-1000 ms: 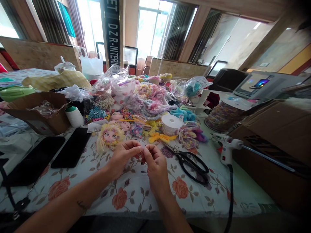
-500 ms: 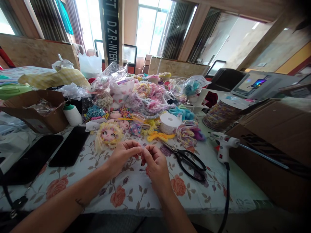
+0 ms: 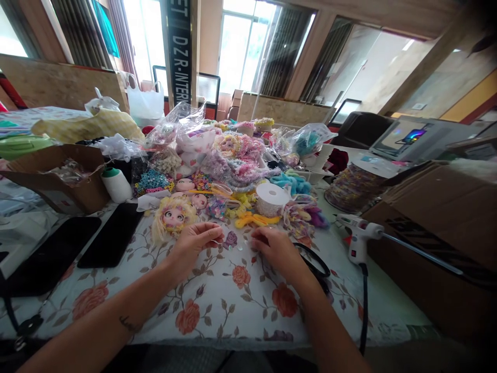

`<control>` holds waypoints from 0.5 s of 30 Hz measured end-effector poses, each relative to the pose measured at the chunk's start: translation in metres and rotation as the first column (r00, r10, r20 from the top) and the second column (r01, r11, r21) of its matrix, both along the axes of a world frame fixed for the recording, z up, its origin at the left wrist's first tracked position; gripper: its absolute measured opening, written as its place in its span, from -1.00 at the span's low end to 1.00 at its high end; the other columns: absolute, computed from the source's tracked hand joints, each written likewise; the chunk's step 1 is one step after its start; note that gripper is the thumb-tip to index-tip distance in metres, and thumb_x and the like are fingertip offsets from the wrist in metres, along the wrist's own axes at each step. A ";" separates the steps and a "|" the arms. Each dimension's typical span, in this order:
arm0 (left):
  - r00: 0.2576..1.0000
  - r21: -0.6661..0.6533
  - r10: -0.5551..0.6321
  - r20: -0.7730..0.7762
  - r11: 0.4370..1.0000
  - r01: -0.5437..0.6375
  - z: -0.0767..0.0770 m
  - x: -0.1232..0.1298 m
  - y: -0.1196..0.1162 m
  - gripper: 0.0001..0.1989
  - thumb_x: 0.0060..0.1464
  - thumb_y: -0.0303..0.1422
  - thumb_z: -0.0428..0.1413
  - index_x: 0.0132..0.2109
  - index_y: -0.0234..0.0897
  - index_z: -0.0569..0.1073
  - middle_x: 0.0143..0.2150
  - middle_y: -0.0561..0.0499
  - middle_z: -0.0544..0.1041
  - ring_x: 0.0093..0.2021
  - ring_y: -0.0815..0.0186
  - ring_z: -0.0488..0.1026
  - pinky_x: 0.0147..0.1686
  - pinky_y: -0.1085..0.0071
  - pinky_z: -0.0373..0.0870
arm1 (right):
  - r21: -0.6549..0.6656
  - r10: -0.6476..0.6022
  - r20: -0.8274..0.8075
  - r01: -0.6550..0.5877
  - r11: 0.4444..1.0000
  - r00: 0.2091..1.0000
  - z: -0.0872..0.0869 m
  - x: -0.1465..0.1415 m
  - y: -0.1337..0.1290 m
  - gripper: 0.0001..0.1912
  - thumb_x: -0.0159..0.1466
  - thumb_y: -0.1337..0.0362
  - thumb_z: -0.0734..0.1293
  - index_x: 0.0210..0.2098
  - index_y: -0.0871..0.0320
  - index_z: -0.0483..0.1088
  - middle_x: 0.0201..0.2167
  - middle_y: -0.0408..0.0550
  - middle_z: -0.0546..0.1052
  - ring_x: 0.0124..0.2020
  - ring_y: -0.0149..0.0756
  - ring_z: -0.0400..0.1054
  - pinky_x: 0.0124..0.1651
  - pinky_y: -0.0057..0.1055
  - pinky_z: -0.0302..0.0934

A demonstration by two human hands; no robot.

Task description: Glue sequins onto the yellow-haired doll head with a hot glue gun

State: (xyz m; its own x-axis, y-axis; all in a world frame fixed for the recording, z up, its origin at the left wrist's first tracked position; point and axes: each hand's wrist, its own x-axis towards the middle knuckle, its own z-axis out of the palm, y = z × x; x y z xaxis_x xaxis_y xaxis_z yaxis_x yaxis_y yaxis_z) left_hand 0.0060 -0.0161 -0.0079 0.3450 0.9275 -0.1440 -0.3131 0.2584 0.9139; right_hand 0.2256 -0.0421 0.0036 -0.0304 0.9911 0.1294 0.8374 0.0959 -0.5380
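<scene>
My left hand is held above the flowered tablecloth with thumb and fingers pinched together; what lies between them is too small to make out. To its right, my right hand is lowered to the cloth, fingers bent and tips close together, and whatever they grip is hidden. Tiny clear pieces lie on the cloth between the two hands. Black-handled scissors lie just right of my right hand, which covers their blades. A doll face with yellow fluffy trim rests beyond my left hand.
A glue gun stands at right beside a cardboard box. Two black phones lie at left. A white spool, yellow fuzzy stems and heaped yarn fill the back. A thread cone stands by an open carton.
My hands, which met at the fingertips, have come apart. My right hand has moved right and turned down toward the cloth, now covering the scissor blades. My left hand stays pinched, shifted slightly left.
</scene>
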 end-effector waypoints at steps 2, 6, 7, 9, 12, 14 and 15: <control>1.000 -0.007 0.004 0.005 1.000 -0.004 0.001 0.000 0.000 -0.81 -0.12 -0.26 0.30 -0.40 -0.30 0.58 -0.43 -0.01 0.55 -0.39 0.39 0.44 -0.36 0.53 0.33 | -0.038 0.015 0.052 -0.013 0.999 0.999 0.001 -0.008 0.003 -0.90 0.13 0.41 0.29 -0.41 0.13 0.45 -0.39 -0.01 0.55 -0.33 -0.19 0.38 -0.27 -0.34 0.11; 1.000 -0.017 0.013 -0.002 1.000 -0.013 0.001 0.000 0.000 -0.82 -0.13 -0.28 0.31 -0.39 -0.31 0.57 -0.43 -0.01 0.54 -0.39 0.40 0.44 -0.38 0.54 0.32 | -0.069 0.031 0.040 -0.028 0.997 0.999 0.000 -0.015 0.006 -0.89 0.11 0.44 0.29 -0.48 0.12 0.40 -0.44 -0.07 0.51 -0.40 -0.26 0.35 -0.35 -0.39 0.07; 1.000 -0.016 0.012 -0.006 1.000 -0.012 0.001 0.000 0.000 -0.83 -0.12 -0.28 0.31 -0.40 -0.31 0.57 -0.44 -0.01 0.54 -0.40 0.41 0.44 -0.38 0.54 0.32 | -0.074 0.035 0.030 -0.032 0.997 0.999 0.000 -0.015 0.006 -0.88 0.11 0.44 0.29 -0.50 0.12 0.38 -0.47 -0.10 0.50 -0.43 -0.28 0.34 -0.37 -0.41 0.06; 1.000 -0.008 0.005 -0.014 1.000 -0.005 0.000 0.000 -0.001 -0.83 -0.11 -0.28 0.30 -0.40 -0.30 0.57 -0.44 -0.01 0.53 -0.40 0.41 0.43 -0.37 0.54 0.32 | -0.082 0.036 0.010 -0.035 0.996 0.999 -0.003 -0.013 0.006 -0.87 0.11 0.44 0.28 -0.53 0.11 0.34 -0.52 -0.14 0.47 -0.47 -0.31 0.31 -0.40 -0.42 0.05; 1.000 0.006 -0.002 -0.023 1.000 0.003 0.000 0.000 -0.001 -0.84 -0.09 -0.28 0.29 -0.40 -0.30 0.57 -0.45 0.00 0.53 -0.41 0.41 0.43 -0.37 0.54 0.32 | -0.084 0.028 -0.015 -0.030 0.996 0.999 -0.006 -0.010 0.005 -0.87 0.10 0.42 0.27 -0.54 0.12 0.30 -0.54 -0.16 0.44 -0.49 -0.32 0.29 -0.41 -0.42 0.06; 1.000 0.007 -0.003 -0.025 1.000 0.003 -0.001 0.000 -0.001 -0.84 -0.09 -0.28 0.29 -0.40 -0.30 0.57 -0.45 0.01 0.53 -0.41 0.41 0.43 -0.37 0.54 0.32 | -0.076 0.027 -0.024 -0.028 0.997 0.999 -0.007 -0.010 0.004 -0.89 0.09 0.42 0.27 -0.53 0.12 0.30 -0.54 -0.16 0.44 -0.49 -0.32 0.29 -0.40 -0.41 0.06; 1.000 0.007 -0.001 -0.023 1.000 0.002 -0.001 0.000 -0.002 -0.84 -0.09 -0.28 0.29 -0.39 -0.30 0.57 -0.44 0.01 0.53 -0.40 0.41 0.43 -0.37 0.54 0.32 | -0.067 0.029 -0.027 -0.030 0.997 0.999 -0.007 -0.011 0.003 -0.89 0.09 0.42 0.26 -0.53 0.12 0.31 -0.54 -0.16 0.45 -0.49 -0.32 0.29 -0.39 -0.41 0.07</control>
State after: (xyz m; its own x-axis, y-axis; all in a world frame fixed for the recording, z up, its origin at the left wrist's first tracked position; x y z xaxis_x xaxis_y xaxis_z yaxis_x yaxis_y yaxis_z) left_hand 0.0061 -0.0176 -0.0089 0.3431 0.9279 -0.1457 -0.2917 0.2527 0.9225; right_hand 0.2150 -0.0387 -0.0037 -0.0573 0.9963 0.0635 0.8203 0.0832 -0.5659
